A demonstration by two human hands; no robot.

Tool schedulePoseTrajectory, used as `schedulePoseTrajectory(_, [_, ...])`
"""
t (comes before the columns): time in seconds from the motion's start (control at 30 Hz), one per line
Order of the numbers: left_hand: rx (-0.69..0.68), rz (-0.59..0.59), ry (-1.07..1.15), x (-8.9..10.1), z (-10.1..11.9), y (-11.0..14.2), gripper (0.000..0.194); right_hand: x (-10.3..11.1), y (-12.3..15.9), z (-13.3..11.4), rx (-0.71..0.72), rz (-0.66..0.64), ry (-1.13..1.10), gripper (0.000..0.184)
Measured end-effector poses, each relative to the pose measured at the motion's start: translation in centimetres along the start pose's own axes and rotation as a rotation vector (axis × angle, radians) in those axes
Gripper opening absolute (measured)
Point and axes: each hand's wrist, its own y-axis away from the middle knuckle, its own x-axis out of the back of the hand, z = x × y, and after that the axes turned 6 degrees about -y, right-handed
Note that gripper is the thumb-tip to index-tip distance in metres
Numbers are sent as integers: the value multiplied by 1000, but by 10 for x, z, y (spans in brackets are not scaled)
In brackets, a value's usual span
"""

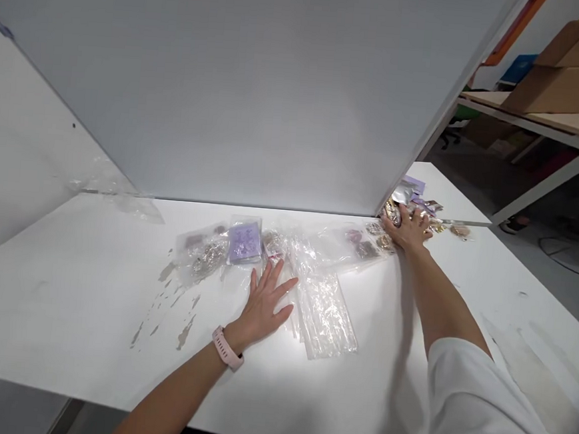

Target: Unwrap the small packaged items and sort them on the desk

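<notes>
My left hand (265, 302) lies flat and open on the white table (86, 308), fingers spread, touching the edge of a stack of clear plastic bags (325, 307). A pink watch sits on its wrist. My right hand (409, 228) reaches far right to a pile of small packets with gold and purple contents (418, 202) at the divider's end; its fingers curl over the pile, and whether they grip a packet is hidden. A purple packet (245, 242) and a bag of silvery pieces (209, 257) lie just beyond my left hand.
A tall grey divider panel (229, 85) stands along the table's back edge. Paint chips mark the tabletop (172, 301) at left. Crumpled clear plastic (121, 194) lies at back left. Another table with cardboard boxes (571, 72) stands at right.
</notes>
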Motion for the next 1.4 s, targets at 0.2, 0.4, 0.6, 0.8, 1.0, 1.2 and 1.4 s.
schedulePoseTrajectory(0.2, [41,1,0,5,-1,-1,56,37,50,-27,320,-6,114,76])
schedulePoseTrajectory(0.4, [63,18,0,7,-2,-2,51,5,160,-62,814,-267,51,62])
schedulePoseTrajectory(0.6, [77,30,37,13,-8,6,52,-5,189,-69,420,-91,-414,48])
schedulePoseTrajectory(0.8, [-139,251,-38,27,45,13,48,48,252,-47,150,28,-968,62])
schedulePoseTrajectory(1.0, [-423,-68,-126,11,74,-2,45,76,261,-28,-8,6,-1236,55])
schedulePoseTrajectory(1.2, [-169,-121,-301,34,4,-1,39,64,242,-8,-151,-239,-1357,49])
schedulePoseTrajectory(1.4, [-8,-119,-219,73,14,10,60,44,238,2,-285,-242,-1365,37])
